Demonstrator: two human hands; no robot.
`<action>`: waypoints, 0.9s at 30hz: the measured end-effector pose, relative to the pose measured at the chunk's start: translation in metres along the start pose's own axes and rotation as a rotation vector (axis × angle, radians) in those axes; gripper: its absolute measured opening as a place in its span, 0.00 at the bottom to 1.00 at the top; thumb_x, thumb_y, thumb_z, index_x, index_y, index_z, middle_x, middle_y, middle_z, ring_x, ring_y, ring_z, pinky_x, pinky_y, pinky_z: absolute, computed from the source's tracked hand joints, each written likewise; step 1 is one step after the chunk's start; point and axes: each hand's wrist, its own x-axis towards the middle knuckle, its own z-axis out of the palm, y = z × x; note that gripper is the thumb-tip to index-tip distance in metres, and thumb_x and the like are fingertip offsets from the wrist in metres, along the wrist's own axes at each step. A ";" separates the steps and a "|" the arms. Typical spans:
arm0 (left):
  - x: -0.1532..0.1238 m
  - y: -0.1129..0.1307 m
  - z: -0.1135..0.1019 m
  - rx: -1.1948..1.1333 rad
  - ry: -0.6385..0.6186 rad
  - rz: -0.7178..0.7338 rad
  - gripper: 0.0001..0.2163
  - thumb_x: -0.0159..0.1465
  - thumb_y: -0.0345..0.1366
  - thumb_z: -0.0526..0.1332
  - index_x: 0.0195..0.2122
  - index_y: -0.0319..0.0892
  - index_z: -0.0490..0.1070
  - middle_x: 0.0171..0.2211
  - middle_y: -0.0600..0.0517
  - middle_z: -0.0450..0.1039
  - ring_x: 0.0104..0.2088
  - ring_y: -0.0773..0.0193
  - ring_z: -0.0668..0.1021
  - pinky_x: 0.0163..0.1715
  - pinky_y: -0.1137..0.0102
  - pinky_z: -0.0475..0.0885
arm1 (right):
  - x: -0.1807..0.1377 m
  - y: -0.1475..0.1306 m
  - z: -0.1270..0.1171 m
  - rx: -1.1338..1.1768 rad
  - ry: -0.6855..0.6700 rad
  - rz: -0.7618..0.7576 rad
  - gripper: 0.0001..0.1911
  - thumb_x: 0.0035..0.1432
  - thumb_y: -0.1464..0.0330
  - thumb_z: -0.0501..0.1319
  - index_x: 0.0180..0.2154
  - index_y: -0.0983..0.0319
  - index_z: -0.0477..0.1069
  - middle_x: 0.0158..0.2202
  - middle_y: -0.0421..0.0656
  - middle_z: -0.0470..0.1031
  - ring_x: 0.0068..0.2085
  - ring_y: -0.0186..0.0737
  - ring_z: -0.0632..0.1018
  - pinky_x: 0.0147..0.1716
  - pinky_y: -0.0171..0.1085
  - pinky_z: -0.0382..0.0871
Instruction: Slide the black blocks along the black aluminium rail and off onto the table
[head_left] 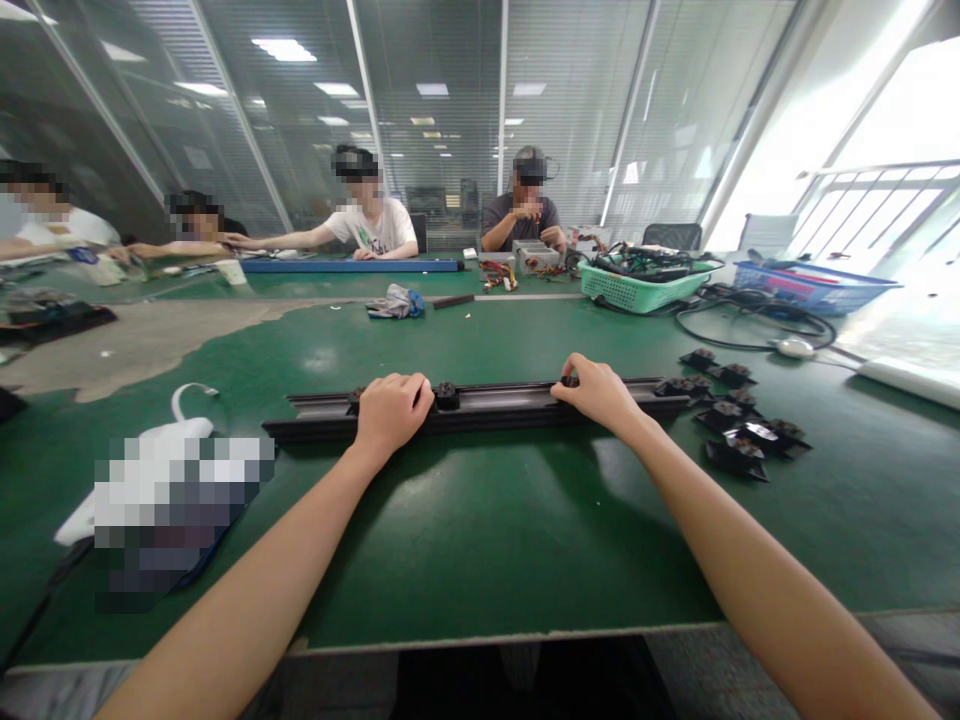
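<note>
A long black channel-shaped rail [502,418] with a grey inner floor lies crosswise on the green table. My left hand [392,412] is closed over the rail left of its middle, fingers curled across its far side. Just right of those fingers a small black block-like part [448,395] sits in the channel, and another dark part [355,400] shows partly behind the hand. Toward the rail's right end, my right hand [598,392] pinches a small black part [570,381] at the channel, mostly hidden by thumb and fingers.
Several black parts [739,455] lie right of the rail. A white object with a dark pouch [225,500] is at left. Farther back are a grey cloth [395,302], a green basket [637,290] of cables and a blue basket [825,288]. Several people sit across the table.
</note>
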 end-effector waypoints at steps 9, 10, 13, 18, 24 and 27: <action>0.000 0.000 -0.001 0.015 0.002 0.009 0.19 0.71 0.41 0.46 0.35 0.42 0.76 0.33 0.43 0.79 0.36 0.53 0.79 0.37 0.62 0.66 | 0.000 0.003 -0.003 -0.026 -0.016 0.028 0.10 0.57 0.61 0.61 0.39 0.59 0.70 0.36 0.46 0.78 0.38 0.46 0.77 0.35 0.36 0.62; 0.000 0.001 -0.001 0.018 0.003 0.008 0.19 0.71 0.41 0.46 0.35 0.42 0.76 0.33 0.43 0.79 0.36 0.53 0.79 0.36 0.62 0.66 | 0.000 0.003 -0.004 -0.028 -0.016 0.028 0.10 0.57 0.61 0.61 0.39 0.60 0.70 0.36 0.46 0.78 0.38 0.46 0.77 0.35 0.36 0.62; 0.000 0.001 -0.001 0.026 0.000 0.006 0.19 0.71 0.41 0.46 0.35 0.42 0.75 0.33 0.44 0.79 0.36 0.54 0.78 0.36 0.62 0.66 | 0.000 0.003 -0.004 -0.033 -0.017 0.026 0.10 0.58 0.61 0.61 0.39 0.60 0.70 0.36 0.46 0.79 0.38 0.46 0.77 0.34 0.36 0.62; 0.000 0.000 0.000 0.018 0.002 0.005 0.19 0.71 0.41 0.46 0.36 0.42 0.76 0.33 0.44 0.79 0.36 0.53 0.78 0.37 0.62 0.66 | 0.001 0.004 -0.004 -0.061 -0.020 0.038 0.11 0.58 0.60 0.61 0.40 0.59 0.70 0.36 0.47 0.79 0.39 0.46 0.78 0.34 0.36 0.62; 0.000 0.000 0.001 -0.005 0.004 -0.004 0.19 0.71 0.41 0.46 0.35 0.43 0.76 0.32 0.43 0.79 0.36 0.53 0.78 0.37 0.62 0.66 | 0.001 0.004 -0.004 -0.079 -0.025 0.041 0.11 0.58 0.60 0.60 0.40 0.60 0.70 0.37 0.48 0.79 0.39 0.47 0.78 0.34 0.37 0.62; 0.000 0.000 0.000 0.000 0.004 -0.005 0.19 0.71 0.41 0.47 0.35 0.43 0.75 0.32 0.43 0.79 0.36 0.53 0.78 0.37 0.62 0.66 | 0.001 0.004 -0.005 -0.076 -0.031 0.045 0.11 0.58 0.60 0.60 0.40 0.60 0.70 0.37 0.48 0.79 0.39 0.48 0.78 0.34 0.37 0.62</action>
